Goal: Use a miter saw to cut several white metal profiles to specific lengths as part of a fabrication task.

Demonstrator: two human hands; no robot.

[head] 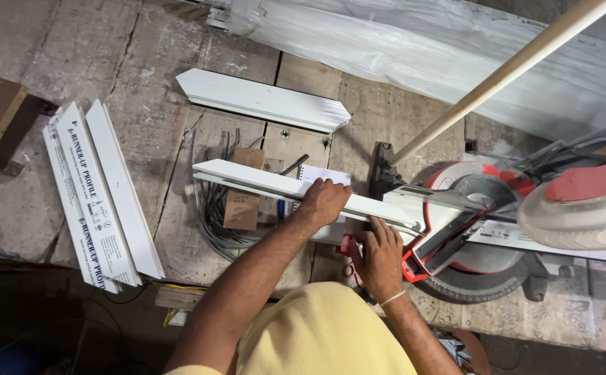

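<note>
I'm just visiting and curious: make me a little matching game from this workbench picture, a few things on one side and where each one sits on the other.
Things:
1. left hand
2. right hand
3. wooden stick
4. stack of white strips

Places:
A. lying at the left end of the bench
B. pressing down on the long white strip that runs into the saw
C. slanting across the top right
D. near the bench edge, just left of the saw's red base

Pairs: 1-B, 2-D, 3-C, 4-A

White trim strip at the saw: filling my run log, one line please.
left hand: pressing white trim strip | right hand: by mitre saw base | bench: more white strips
</note>
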